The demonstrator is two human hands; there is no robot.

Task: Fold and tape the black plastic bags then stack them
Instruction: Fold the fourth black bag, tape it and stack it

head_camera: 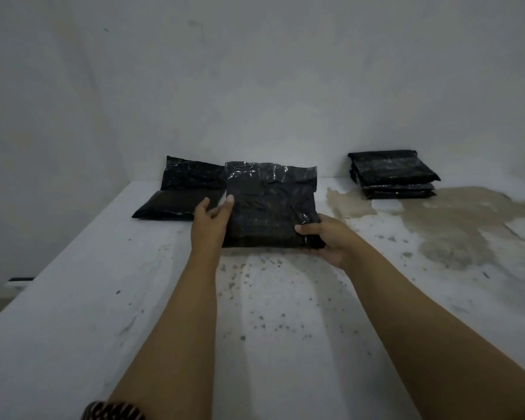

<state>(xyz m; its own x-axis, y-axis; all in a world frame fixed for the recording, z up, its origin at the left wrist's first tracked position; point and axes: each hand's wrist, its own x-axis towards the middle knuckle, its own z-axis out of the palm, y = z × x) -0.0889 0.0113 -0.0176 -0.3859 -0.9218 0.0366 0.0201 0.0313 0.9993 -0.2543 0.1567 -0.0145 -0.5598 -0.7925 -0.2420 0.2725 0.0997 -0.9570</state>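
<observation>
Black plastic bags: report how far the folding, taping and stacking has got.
Done: a stack of folded black plastic packets sits far right on the stained white table. In hand: the left hand and right hand hold a black plastic bag by its sides, its top flap not yet folded down. Left: two more black bags wait far left.

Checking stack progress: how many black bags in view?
At least 6: one in both hands, two at back left, one leaning on the wall, one flat, and about three in the back-right stack; more may be hidden.
</observation>
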